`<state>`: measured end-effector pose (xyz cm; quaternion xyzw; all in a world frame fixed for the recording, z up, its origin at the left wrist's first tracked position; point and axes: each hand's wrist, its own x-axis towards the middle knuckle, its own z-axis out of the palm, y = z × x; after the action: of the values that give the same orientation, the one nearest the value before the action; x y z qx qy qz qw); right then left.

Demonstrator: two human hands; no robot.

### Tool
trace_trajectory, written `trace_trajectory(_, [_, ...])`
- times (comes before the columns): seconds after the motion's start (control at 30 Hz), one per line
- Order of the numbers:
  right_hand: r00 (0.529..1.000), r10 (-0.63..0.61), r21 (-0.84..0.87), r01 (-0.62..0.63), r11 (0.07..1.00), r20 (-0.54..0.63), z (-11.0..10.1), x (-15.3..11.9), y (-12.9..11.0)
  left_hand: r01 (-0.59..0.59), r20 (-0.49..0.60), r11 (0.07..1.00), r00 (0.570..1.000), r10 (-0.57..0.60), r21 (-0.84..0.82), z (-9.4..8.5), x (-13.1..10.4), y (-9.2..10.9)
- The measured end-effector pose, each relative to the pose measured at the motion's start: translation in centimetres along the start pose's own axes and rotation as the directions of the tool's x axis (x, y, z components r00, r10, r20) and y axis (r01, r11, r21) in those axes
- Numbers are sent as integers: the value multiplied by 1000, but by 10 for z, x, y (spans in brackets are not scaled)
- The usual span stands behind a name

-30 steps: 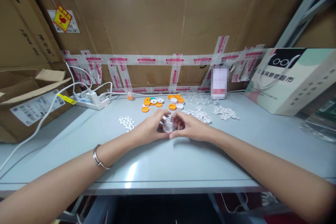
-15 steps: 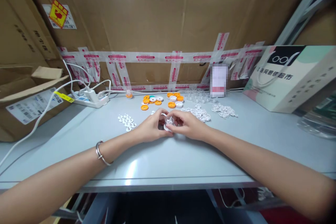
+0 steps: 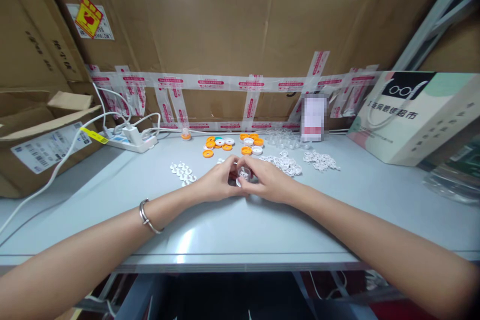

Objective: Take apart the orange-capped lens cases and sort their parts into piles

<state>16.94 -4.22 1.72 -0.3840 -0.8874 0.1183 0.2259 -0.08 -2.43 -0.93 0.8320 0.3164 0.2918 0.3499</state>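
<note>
Between my hands is a small clear plastic cup (image 3: 243,174) with white pieces in it and a white part at its base. My left hand (image 3: 218,180) is closed on its left side, and my right hand (image 3: 267,178) grips it from the right, thumb in front. Just beyond lie orange rings (image 3: 208,153) and white rings (image 3: 257,150). To the right is a pile of small white plastic pieces (image 3: 287,164). Left of my left hand lie several small white round parts (image 3: 183,172).
Clear cups (image 3: 281,137) stand at the back beside a blurred card (image 3: 314,117). One orange-based cup (image 3: 185,133) is near a power strip (image 3: 137,142) with cables. An open carton (image 3: 45,140) sits left; a paper bag (image 3: 393,115) and a clear container (image 3: 455,167) sit right.
The clear cup is turned slightly and sits a little more to the right between my fingers. Both hands stay together in nearly the same place; the view has shifted slightly.
</note>
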Motion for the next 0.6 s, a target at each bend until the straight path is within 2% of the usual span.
trace_trajectory(0.07, [999,-25,31,26,999,-26,-1,-1,-2,-14,-11,1000,1000,14,10,-1,0,-1])
trace_trajectory(0.23, [993,117,-26,-117,993,-3,0,-2,-3,0,20,1000,1000,0,-23,-1,0,-1])
trace_trajectory(0.43, [993,-117,-21,117,993,-24,0,0,1,-12,39,998,999,15,-67,-5,0,-2])
trace_trajectory(0.53, [974,-224,-2,224,975,21,-4,1,6,-3,70,993,997,11,-115,-8,-1,-2])
trace_trajectory(0.6, [964,-255,28,254,967,80,-8,1,8,2,106,989,994,14,-147,-11,-1,-2])
